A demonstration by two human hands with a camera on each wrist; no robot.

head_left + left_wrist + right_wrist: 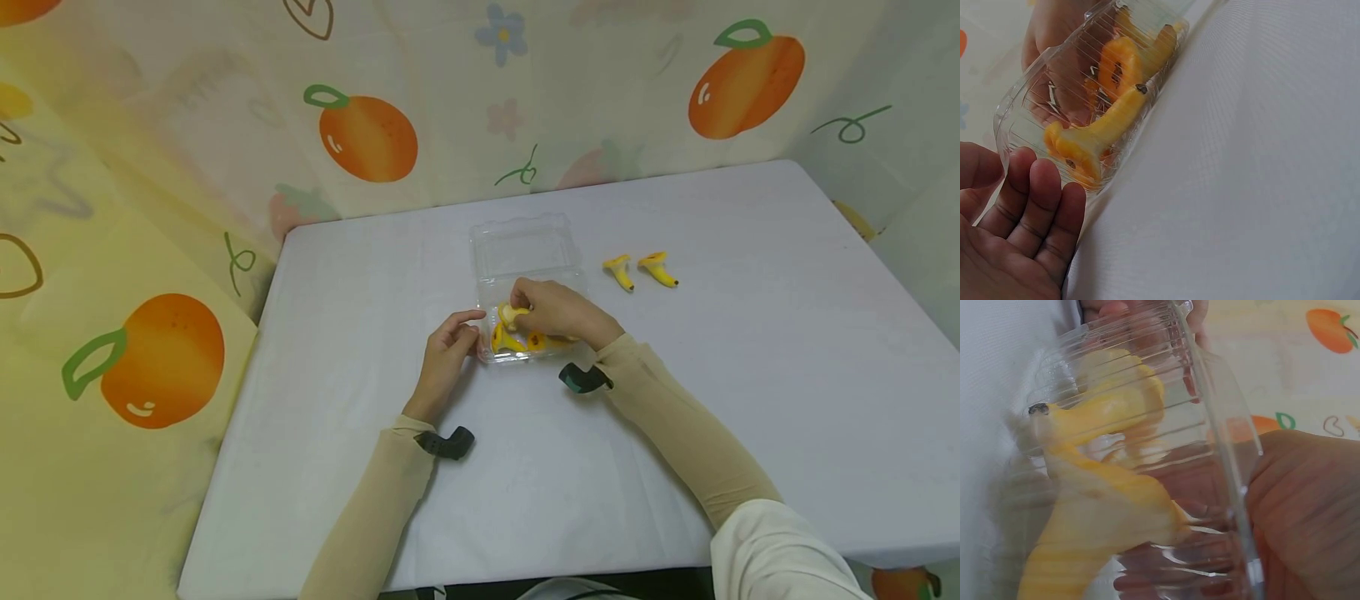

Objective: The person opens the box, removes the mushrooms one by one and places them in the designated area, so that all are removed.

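A clear plastic clamshell box (525, 358) lies with its lid (522, 247) folded back toward the wall. Inside its base are several yellow trumpet-shaped pieces with flared orange ends and dark tips, one of them a piece (507, 340) near the left front corner. My right hand (555, 308) reaches into the base, and its fingertips pinch another trumpet-shaped piece (510, 317) at the left side. At the box's left wall is my left hand (447, 358), its relaxed fingertips (1045, 187) touching the outside of the plastic. The right fingertips are partly hidden by ribbed plastic in the right wrist view.
Two more trumpet-shaped pieces, a left one (620, 272) and a right one (658, 269), lie on the white tablecloth (750, 350) right of the lid. A fruit-patterned curtain (465, 108) hangs behind the table. Dark cameras are strapped at both wrists.
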